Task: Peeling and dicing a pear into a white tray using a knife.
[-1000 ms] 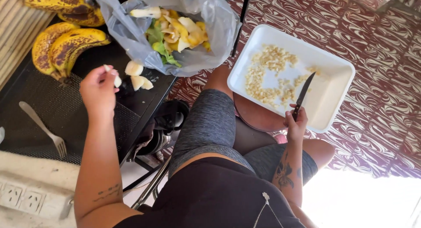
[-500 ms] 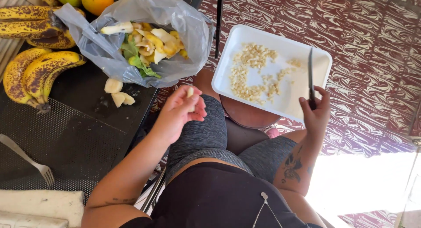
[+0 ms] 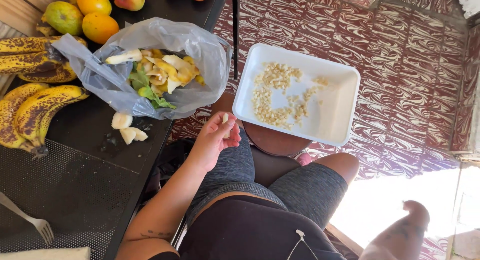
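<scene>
The left hand [image 3: 215,137] pinches a banana piece [image 3: 225,119] between closed fingers, just left of the white tray [image 3: 335,115] of chopped fruit; the right hand's grip can't be told.

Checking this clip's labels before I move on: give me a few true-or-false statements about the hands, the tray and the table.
1. The left hand holds a pale banana piece above the lap. True.
2. The white tray is empty. False: small chopped pieces lie scattered in it.
3. The right hand holds a knife over the tray. False: neither that hand nor a knife is in view.
4. The plastic bag on the table holds peels and scraps. True.
5. A fork lies on the black table. True.
</scene>
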